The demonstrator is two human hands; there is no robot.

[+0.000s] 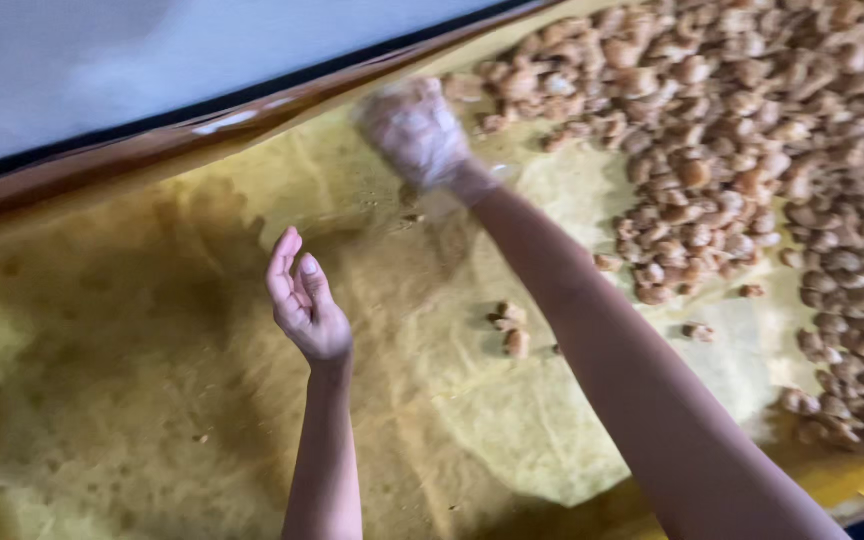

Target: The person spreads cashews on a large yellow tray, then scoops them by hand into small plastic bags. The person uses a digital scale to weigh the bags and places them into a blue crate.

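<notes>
Two hands over a big yellow cloth here, wrinkled and kind of papery looking. Left hand is bare, palm turned up, fingers loosely curled and holding nothing, hovering above a bare stretch of the cloth. Right hand is blurred and seems to wear a thin clear plastic glove; honestly can't tell if it's gripping anything. It sits at the near edge of the heap of nuts, lumpy tan-brown pieces, rounded and uneven, spread thick across the cloth's far right part. A few stray nuts lie on the cloth between the two forearms. Beyond the cloth's upper edge runs a glossy brown rim.
</notes>
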